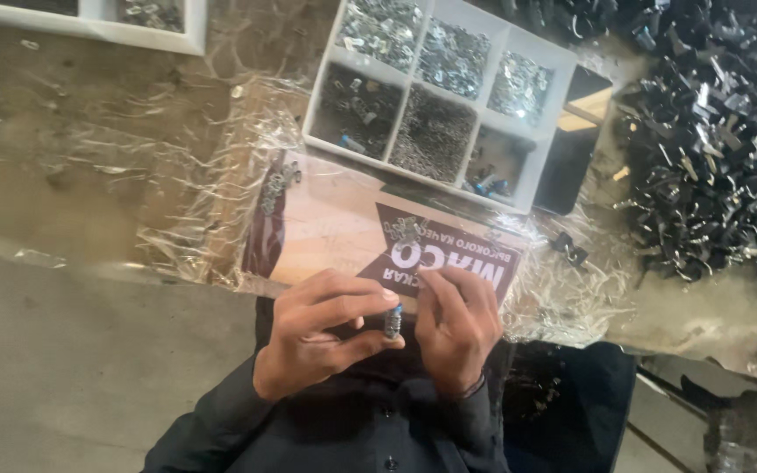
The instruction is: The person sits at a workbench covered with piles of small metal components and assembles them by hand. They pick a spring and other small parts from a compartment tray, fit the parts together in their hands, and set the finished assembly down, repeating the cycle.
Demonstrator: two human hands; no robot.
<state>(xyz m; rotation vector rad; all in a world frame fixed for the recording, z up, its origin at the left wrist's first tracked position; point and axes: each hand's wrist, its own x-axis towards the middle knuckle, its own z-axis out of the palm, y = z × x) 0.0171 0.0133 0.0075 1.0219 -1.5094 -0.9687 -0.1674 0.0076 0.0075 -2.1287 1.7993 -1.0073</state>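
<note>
Your left hand (321,333) and right hand (453,328) met over a small threaded part (392,323), just before the cardboard sheet (335,219). Behind the sheet lay the compartment tray (536,166); to its right lay a pile of metal clips (711,149).

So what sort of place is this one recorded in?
Probably a small-parts assembly bench in a workshop. A white compartmented plastic tray holds sorted metal fittings, a big heap of dark metal pieces lies beside it, and both hands work a small threaded metal part.
</note>
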